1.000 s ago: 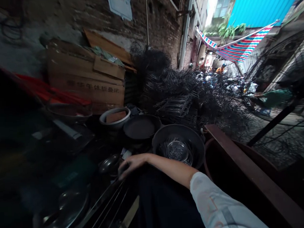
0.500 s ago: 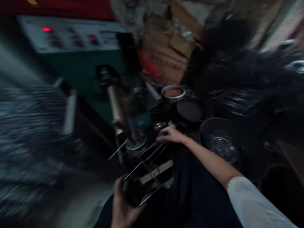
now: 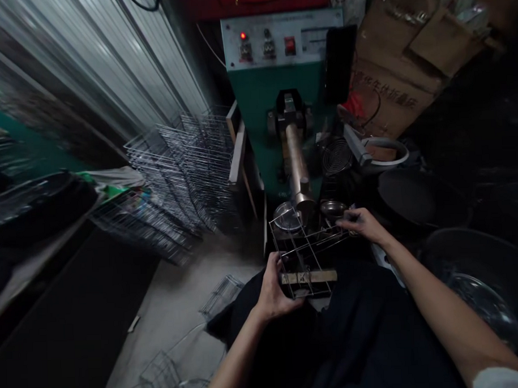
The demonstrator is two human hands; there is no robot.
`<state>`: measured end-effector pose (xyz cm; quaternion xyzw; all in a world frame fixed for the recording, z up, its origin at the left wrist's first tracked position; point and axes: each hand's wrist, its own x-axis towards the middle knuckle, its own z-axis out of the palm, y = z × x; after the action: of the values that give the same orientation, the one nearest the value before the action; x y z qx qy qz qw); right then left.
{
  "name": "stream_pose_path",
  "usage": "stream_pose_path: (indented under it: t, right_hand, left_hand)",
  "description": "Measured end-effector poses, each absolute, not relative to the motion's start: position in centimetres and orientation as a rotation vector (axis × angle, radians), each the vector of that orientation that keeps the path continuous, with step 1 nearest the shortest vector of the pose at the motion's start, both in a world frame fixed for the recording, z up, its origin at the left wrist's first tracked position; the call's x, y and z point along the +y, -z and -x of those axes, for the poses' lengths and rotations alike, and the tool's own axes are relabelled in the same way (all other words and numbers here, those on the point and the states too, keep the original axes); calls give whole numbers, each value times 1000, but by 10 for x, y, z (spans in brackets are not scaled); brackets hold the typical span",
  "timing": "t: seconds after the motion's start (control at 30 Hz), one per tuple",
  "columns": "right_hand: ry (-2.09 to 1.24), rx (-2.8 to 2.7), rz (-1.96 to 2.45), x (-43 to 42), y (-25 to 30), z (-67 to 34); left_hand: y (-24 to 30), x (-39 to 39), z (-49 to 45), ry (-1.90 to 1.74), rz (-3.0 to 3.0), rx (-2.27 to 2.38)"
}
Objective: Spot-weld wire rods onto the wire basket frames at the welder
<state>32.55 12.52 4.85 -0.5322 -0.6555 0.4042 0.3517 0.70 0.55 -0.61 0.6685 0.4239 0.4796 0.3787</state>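
My left hand [image 3: 274,292] is closed around the near left edge of a wire rack [image 3: 308,246], a small open grid of thin metal rods. Fingers pinched, my right hand [image 3: 364,224] grips thin metal wire [image 3: 328,241] at the rack's right side; whether this wire is joined to the rack I cannot tell. Just beyond the rack's far edge, the copper-coloured arm [image 3: 298,164] of a green machine [image 3: 256,115] points down toward me. A wooden strip [image 3: 308,276] shows under the rack, close to my lap.
Stacked wire racks [image 3: 185,168] stand to the left of the machine. More wire pieces [image 3: 161,375] lie on the floor. Metal dishes [image 3: 334,208] sit below the copper arm. At right are a cardboard box [image 3: 391,87], a dark round pan [image 3: 406,197] and a large dark basin [image 3: 477,240].
My view has swung left and sharpened, so the machine and stacked racks show clearly. Both hands keep hold of the wirework, and the rack now appears nearer the copper arm.
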Motion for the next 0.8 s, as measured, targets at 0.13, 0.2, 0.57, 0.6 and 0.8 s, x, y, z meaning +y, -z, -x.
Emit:
stream_pose_path:
  t: [0.13,0.2,0.57,0.6,0.8]
  right_hand:
    - [-1035,-1695,1378,133,-47,-325]
    - [-1044,-1689,1384,136,-46,-325]
    - [-1045,-1678,1358,151,-49,-323]
    - [-1047,-1682,1355,152,-49,-322]
    - [-1019,-1708,1356,152,-54,-322]
  left_hand:
    - [4,13,-8,-1245,-1708,1055]
    - [1,16,-9,-1249,-1707,1049]
    - [12,29,-7,-1226,-1706,1071]
    - [14,30,-7,-1222,-1703,1075]
    - [21,30,-4,-1185,-1725,1104]
